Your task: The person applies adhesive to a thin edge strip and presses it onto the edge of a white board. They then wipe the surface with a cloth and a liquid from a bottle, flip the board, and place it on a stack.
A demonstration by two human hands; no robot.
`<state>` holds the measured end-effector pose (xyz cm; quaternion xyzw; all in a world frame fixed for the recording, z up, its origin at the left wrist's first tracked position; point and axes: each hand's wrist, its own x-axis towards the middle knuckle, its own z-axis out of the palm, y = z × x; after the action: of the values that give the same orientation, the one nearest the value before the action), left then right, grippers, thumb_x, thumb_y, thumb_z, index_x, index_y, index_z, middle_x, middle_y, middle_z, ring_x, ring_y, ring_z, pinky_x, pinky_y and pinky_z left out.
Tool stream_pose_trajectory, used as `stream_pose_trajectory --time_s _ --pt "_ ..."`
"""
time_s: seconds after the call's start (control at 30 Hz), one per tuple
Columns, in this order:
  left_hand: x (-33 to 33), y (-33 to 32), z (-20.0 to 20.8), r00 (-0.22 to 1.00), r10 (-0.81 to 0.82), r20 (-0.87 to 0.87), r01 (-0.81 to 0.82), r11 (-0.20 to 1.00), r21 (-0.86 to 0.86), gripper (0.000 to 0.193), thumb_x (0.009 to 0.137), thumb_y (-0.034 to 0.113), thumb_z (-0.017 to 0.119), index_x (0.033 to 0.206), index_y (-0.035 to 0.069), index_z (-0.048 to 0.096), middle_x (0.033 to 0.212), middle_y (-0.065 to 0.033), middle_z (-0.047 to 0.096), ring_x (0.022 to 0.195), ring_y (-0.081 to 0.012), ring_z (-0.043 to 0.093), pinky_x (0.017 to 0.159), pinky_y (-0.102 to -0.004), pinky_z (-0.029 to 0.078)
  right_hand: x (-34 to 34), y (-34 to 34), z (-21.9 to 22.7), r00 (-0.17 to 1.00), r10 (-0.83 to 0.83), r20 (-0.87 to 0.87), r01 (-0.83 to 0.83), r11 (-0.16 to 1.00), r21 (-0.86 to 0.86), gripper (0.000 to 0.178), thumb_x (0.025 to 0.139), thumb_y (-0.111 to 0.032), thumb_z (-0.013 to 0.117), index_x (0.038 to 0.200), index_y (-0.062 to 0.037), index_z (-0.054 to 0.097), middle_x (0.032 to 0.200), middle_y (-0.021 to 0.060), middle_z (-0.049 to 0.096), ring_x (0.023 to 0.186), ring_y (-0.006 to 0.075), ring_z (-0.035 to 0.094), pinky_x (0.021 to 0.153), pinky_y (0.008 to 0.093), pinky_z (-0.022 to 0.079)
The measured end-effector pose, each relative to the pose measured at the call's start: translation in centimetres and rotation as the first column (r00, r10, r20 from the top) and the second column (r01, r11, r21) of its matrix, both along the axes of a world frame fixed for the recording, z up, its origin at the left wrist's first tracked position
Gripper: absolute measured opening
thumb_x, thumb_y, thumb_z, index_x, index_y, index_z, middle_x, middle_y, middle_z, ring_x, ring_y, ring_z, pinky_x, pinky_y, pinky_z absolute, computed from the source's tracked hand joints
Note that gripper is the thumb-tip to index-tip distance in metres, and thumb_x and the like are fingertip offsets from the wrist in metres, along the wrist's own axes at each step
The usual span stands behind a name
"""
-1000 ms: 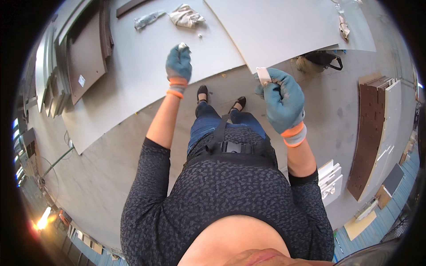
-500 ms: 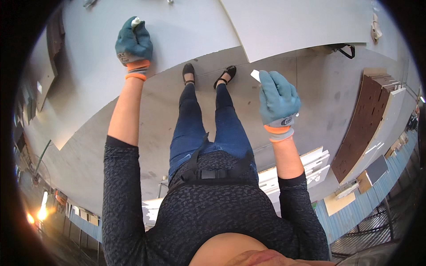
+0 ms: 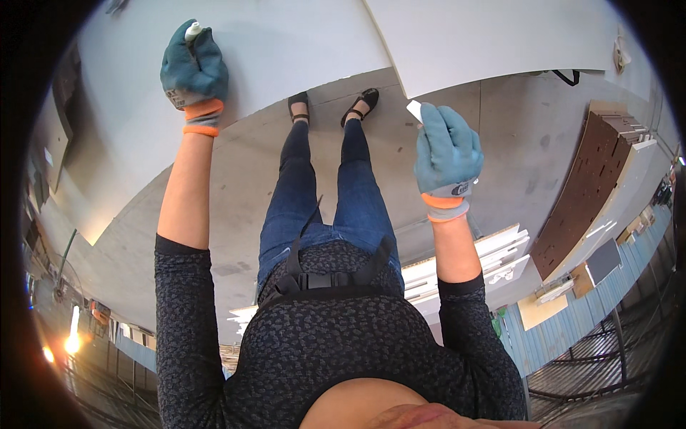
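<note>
Out left swings the rubbery-gloved left hand [image 3: 194,66], pinching a tapered white piece [image 3: 193,31]; right hand [image 3: 448,151] clasps a flat white strip [image 3: 414,110].

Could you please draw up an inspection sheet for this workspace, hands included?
Surface: a broad pale sheet, with another pale panel to its right.
Items in hand: a small white tipped piece and a flat white piece, both partly hidden.
Clutter: a crumpled item at far right; a black loop beside the right-hand panel's edge.
Hands: both gloved; left hand closed around the tipped piece, right hand gripping the flat one.
Cables: nothing seen that is clearly one.
Surroundings: grey floor, a brown panel stack, white boards and a bright light at lower left.
</note>
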<state>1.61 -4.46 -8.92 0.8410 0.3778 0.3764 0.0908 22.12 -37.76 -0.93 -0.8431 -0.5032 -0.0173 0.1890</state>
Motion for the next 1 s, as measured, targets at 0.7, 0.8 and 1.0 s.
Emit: stream_pose_trajectory --time_s 0.7,0.8,1.0 --pt "0.03 0.09 -0.25 1.0 0.007 -0.001 -0.007 0.999 -0.044 0.018 0.095 0.018 0.074 0.11 0.008 0.072 0.096 -0.0112 0.076 0.082 -0.0282 0.073 0.075 -0.0366 0.059 -0.02 0.38 -0.37 1.0 -0.013 -0.02 0.013 1.0 -0.016 0.039 0.082 -0.013 0.077 0.121 -0.0179 0.073 0.114 0.0027 0.066 0.083 0.0278 0.066 0.071 0.0399 0.056" --pt "0.05 0.17 -0.27 1.0 0.003 -0.018 -0.003 1.0 0.007 0.019 0.095 0.019 0.074 0.11 0.007 0.072 0.095 -0.0113 0.076 0.082 -0.0282 0.073 0.075 -0.0366 0.059 -0.17 0.33 -0.26 0.999 -0.025 -0.025 0.024 0.999 -0.046 0.04 0.082 -0.013 0.077 0.121 -0.0182 0.073 0.114 0.0024 0.066 0.084 0.0281 0.066 0.071 0.0404 0.055" --pt "-0.02 0.25 -0.26 1.0 -0.012 -0.005 0.012 1.0 -0.023 0.019 0.095 0.019 0.074 0.11 0.007 0.072 0.095 -0.0118 0.076 0.083 -0.0282 0.074 0.075 -0.0369 0.059 -0.33 0.45 -0.22 0.999 -0.026 -0.038 0.024 0.998 -0.065 0.039 0.082 -0.013 0.077 0.12 -0.0174 0.072 0.114 0.0026 0.066 0.083 0.029 0.066 0.072 0.041 0.056"
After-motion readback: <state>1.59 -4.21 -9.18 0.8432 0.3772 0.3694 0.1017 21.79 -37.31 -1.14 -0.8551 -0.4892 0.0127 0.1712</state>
